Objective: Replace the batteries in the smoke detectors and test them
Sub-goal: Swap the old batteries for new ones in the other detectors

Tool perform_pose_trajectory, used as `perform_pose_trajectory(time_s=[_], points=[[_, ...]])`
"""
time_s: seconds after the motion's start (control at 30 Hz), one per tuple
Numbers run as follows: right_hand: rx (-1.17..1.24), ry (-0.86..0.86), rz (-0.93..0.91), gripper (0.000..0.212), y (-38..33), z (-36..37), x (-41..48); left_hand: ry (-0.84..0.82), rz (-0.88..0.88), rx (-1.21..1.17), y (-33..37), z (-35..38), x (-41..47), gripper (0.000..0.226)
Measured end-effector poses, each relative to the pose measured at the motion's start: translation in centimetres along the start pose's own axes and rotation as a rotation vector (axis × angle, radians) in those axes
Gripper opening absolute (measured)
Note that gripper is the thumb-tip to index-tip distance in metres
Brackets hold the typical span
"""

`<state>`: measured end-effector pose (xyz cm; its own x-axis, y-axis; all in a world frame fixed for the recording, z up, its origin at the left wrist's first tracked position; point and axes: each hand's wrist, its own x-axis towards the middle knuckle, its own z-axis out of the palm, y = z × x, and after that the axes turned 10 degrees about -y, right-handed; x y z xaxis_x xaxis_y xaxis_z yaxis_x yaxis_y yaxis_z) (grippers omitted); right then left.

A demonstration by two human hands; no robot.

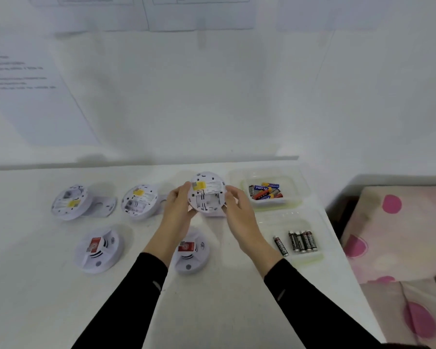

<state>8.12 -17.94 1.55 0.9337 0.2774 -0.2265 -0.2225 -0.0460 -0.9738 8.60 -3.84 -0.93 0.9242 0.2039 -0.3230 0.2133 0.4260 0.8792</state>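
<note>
White plastic smoke detector (207,192), held above the table (35,298) between both hands, back side toward the camera. The left hand (179,207) grips its left edge, fingers curled around the rim; the right hand (238,207) touches the right edge with fingers loosely spread. A yellow label sits near the top of the detector, and its battery bay appears empty, though blur limits certainty. Loose batteries (296,241) lie in a clear tray (310,258) just right of the right hand.
</note>
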Motion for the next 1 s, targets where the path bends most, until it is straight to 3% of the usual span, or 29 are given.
perform_pose_trajectory(time_s=[0.13,0.27,0.3,0.37,0.43,0.53,0.67,0.8,0.87,1.0], points=[[0.231,-0.053,-0.041,0.028,-1.3,-2.1,-3.2,-0.198,0.023,-0.201,1.2,2.4,-2.2,0.054],[0.148,-0.086,-0.099,0.026,-1.3,-5.4,-5.5,-0.346,-0.061,-0.335,0.7,4.0,-4.5,0.05],[0.017,-0.036,-0.104,0.025,-1.1,-6.6,-5.6,-0.352,-0.066,-0.369,0.4,4.2,-4.8,0.052],[-0.477,0.11,-0.076,0.021,-0.2,-9.2,-5.3,-0.356,-0.073,-0.43,-0.2,4.6,-5.4,0.057],[-0.919,0.123,0.046,0.021,0.9,-11.1,-4.7,-0.357,-0.089,-0.468,-0.7,4.9,-5.9,0.057],[-1.12,0.031,0.264,0.031,1.6,-12.1,-4.3,-0.37,-0.092,-0.494,-1.2,5.2,-6.6,0.055],[-1.114,-0.089,0.364,0.043,1.0,-11.5,-4.1,-0.349,-0.1,-0.461,-1.8,5.2,-7.1,0.062],[-1.148,-0.066,0.271,0.03,1.8,-11.3,-4.1,-0.333,-0.113,-0.467,-2.0,5.3,-7.5,0.064],[-0.971,0.075,0.091,0.022,1.8,-11.4,-4.6,-0.327,-0.1,-0.469,-2.0,5.3,-7.6,0.064],[-0.303,0.275,-0.305,0.016,-0.4,-9.8,-7.2,-0.328,-0.053,-0.442,-1.9,5.6,-7.8,0.062]])
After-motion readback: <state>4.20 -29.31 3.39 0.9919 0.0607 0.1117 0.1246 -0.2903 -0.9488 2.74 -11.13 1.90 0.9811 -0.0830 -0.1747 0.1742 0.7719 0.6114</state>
